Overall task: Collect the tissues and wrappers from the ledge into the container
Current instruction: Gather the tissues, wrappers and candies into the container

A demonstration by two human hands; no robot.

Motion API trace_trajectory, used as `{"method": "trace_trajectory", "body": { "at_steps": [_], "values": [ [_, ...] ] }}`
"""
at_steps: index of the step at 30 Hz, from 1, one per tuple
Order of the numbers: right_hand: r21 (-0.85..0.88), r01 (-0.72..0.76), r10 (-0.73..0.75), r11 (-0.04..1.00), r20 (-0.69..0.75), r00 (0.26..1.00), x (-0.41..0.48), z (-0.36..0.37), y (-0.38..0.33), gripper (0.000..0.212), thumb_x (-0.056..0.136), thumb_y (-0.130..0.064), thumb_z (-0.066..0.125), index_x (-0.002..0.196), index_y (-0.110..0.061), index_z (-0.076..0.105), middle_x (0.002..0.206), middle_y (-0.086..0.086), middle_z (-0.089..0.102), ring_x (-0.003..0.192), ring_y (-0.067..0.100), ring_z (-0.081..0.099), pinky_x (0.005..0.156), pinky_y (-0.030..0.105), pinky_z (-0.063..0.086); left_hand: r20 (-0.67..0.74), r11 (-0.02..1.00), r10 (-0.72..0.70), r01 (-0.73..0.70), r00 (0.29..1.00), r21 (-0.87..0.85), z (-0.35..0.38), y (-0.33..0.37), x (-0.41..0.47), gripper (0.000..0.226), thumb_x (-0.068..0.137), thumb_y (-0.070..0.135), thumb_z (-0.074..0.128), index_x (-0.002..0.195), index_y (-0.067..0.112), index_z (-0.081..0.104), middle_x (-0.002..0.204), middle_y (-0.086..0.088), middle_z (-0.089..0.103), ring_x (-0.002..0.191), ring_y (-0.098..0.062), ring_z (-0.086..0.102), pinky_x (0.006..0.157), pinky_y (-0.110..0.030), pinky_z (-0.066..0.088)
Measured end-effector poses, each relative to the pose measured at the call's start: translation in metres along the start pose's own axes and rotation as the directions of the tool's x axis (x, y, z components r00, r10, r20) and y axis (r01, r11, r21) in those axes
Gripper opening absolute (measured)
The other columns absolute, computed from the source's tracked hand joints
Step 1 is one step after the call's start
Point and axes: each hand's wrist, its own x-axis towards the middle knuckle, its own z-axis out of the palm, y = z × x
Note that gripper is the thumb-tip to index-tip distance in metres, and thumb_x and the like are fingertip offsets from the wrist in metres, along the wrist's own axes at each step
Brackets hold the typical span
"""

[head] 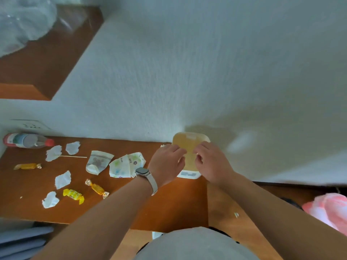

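Observation:
A rectangular container point(187, 140) with a tan lid stands on the brown wooden ledge point(169, 207) against the white wall. My left hand point(166, 163) and my right hand point(212, 162) both rest on its lid, fingers curled at the edges. To the left lie several torn tissue pieces point(62, 180), two printed paper wrappers point(98, 161) point(126, 165), two amber wrapped candies point(96, 188) point(28, 166) and a yellow candy wrapper point(73, 195).
A plastic bottle with a red cap point(28, 140) lies at the ledge's far left by a wall socket point(31, 125). A thin wooden stick point(73, 156) lies near the tissues. A pink cloth point(328, 209) sits lower right. A higher wooden shelf point(43, 59) carries a plastic bag.

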Motion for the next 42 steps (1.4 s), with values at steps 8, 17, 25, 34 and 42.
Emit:
{"method": "trace_trajectory", "body": {
  "at_steps": [8,17,25,34,42],
  "values": [
    [0.072,0.150,-0.159,0.986,0.128,0.979,0.005,0.004,0.022,0.014,0.082,-0.004,0.071,0.095,-0.008,0.070,0.092,0.004,0.066,0.085,0.022,0.062,0.067,0.025,0.045,0.048,0.989,-0.123,0.118,0.991,0.094,0.005,0.016,-0.007,0.026,0.087,0.024,0.059,0.110,0.014,0.065,0.108,-0.004,0.067,0.096,-0.025,0.062,0.078,-0.039,0.052],
    [0.127,0.418,-0.436,0.900,0.218,0.873,0.025,0.021,-0.030,0.023,0.090,-0.026,0.060,0.109,-0.015,0.064,0.102,-0.001,0.064,0.090,0.017,0.058,0.069,0.028,0.049,0.132,0.843,-0.496,0.439,0.858,0.311,-0.023,0.005,-0.076,0.048,0.096,0.041,0.046,0.141,0.026,0.037,0.154,0.000,0.032,0.141,-0.023,0.028,0.115,-0.044,0.026],
    [0.062,0.459,-0.444,0.886,0.399,0.803,0.035,0.074,-0.095,0.033,0.094,-0.037,0.050,0.120,-0.018,0.054,0.122,0.000,0.057,0.105,0.016,0.054,0.081,0.032,0.051,0.202,0.677,-0.716,0.595,0.668,0.433,-0.036,-0.058,-0.156,0.058,0.097,0.048,0.038,0.149,0.030,0.022,0.159,0.003,0.021,0.146,-0.020,0.016,0.117,-0.041,0.015],
    [-0.135,0.320,-0.196,0.938,0.554,0.809,0.043,0.149,-0.132,0.038,0.095,-0.036,0.053,0.131,-0.023,0.048,0.138,0.001,0.050,0.116,0.017,0.051,0.088,0.031,0.051,0.318,0.729,-0.673,0.525,0.668,0.438,-0.037,-0.145,-0.214,0.054,0.099,0.030,0.041,0.149,0.026,0.021,0.159,-0.003,0.020,0.146,-0.024,0.016,0.117,-0.043,0.020],
    [-0.327,0.199,-0.008,0.924,0.503,0.864,0.057,0.191,-0.121,0.053,0.086,-0.036,0.065,0.131,-0.018,0.045,0.140,0.008,0.046,0.121,0.023,0.049,0.088,0.034,0.052,0.397,0.824,-0.539,0.367,0.742,0.432,-0.017,-0.200,-0.225,0.057,0.097,0.014,0.044,0.148,0.024,0.021,0.159,-0.007,0.017,0.146,-0.029,0.013,0.117,-0.044,0.018]
  ]
}}
